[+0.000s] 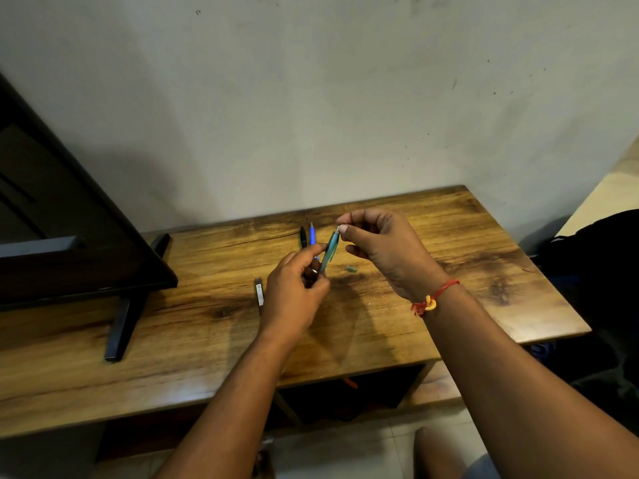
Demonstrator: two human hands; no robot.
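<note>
Teal pen (pixel 328 252) was held tilted above the wood table (pixel 449 236). The left hand (pixel 294 292) had its fingers curled round the lower barrel, and the right hand (pixel 380 243) pinched a small pale part at the upper end betw. thumb and forefinger. Step judged: working the end part in or out; which, can't tell. A teal piece (pixel 351 269) lay on the table just beside. Next move prob. called for a steady barrel and a straight push or twist along its axis, w/ the piece fetched after.

wooden table (pixel 449 236), black pen (pixel 303 236), blue pen (pixel 313 234), small green cap (pixel 351 269), dark clipped pen (pixel 259 295), black stand foot (pixel 121 326)
</note>
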